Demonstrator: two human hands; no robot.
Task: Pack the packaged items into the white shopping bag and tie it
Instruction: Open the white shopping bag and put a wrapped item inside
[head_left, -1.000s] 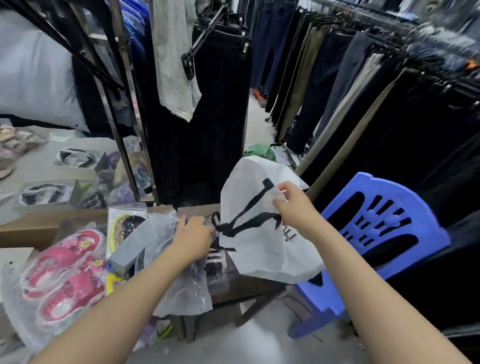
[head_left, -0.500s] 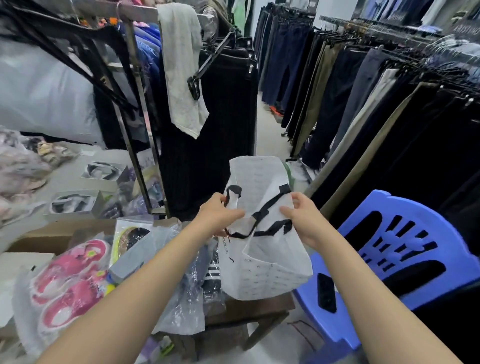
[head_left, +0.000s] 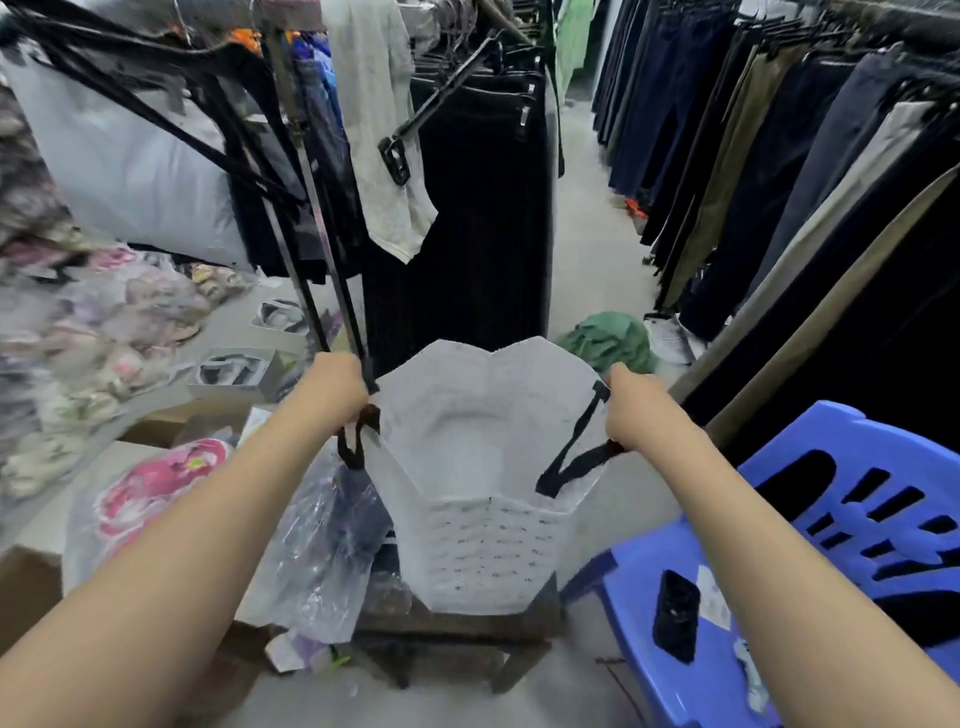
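Note:
The white shopping bag (head_left: 488, 551) with black handles stands on a small dark wooden stool (head_left: 457, 631), its mouth spread wide and its inside bare. My left hand (head_left: 332, 389) grips the bag's left rim and handle. My right hand (head_left: 631, 410) grips the right rim and handle. To the left of the bag lie packaged items: a dark garment in clear plastic (head_left: 317, 551) and pink shoes in a plastic bag (head_left: 156, 488).
A blue plastic chair (head_left: 810, 561) at the right holds a black phone (head_left: 675, 613). Racks of trousers (head_left: 779, 182) line the right side and a clothes rack (head_left: 467, 208) stands behind the bag. A green cloth (head_left: 608, 340) lies on the floor.
My left hand left the plastic packages and took the bag's left side. Both hands then pulled apart, opening the folded bag wide over the stool.

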